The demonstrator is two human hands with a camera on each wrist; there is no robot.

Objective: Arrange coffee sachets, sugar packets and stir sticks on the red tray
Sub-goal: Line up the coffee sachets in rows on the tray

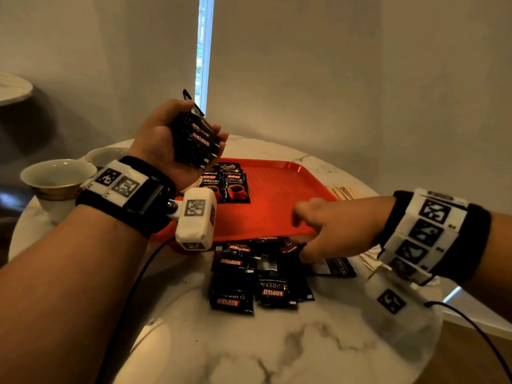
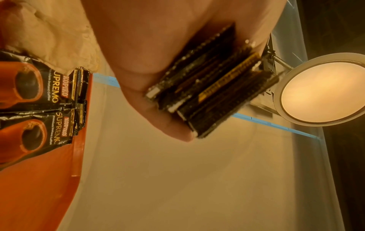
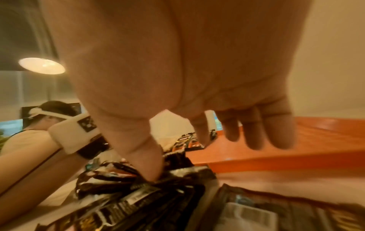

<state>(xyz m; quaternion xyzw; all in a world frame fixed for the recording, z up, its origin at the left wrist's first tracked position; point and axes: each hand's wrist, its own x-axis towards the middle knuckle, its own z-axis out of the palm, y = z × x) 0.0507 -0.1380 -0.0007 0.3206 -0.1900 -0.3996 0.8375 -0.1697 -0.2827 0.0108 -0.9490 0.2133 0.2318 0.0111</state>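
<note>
My left hand (image 1: 205, 120) is raised over the left side of the red tray (image 1: 277, 189) and grips a stack of black Kopiko coffee sachets (image 1: 194, 142) on edge; the left wrist view shows the stack (image 2: 205, 81) between thumb and fingers. Two rows of sachets (image 1: 227, 187) lie face up on the tray's left part. A loose pile of sachets (image 1: 257, 275) lies on the table in front of the tray. My right hand (image 1: 299, 236) reaches down to it, thumb touching the pile (image 3: 138, 187), fingers straight over the tray's front rim (image 3: 296, 157). Wooden stir sticks (image 1: 345, 191) lie right of the tray.
Two white cups (image 1: 58, 176) stand at the table's left edge. A larger flat black bag (image 1: 332, 268) lies right of the pile, with pale paper items (image 1: 371, 259) under my right wrist. The round marble table (image 1: 249, 342) ends close in front and on both sides.
</note>
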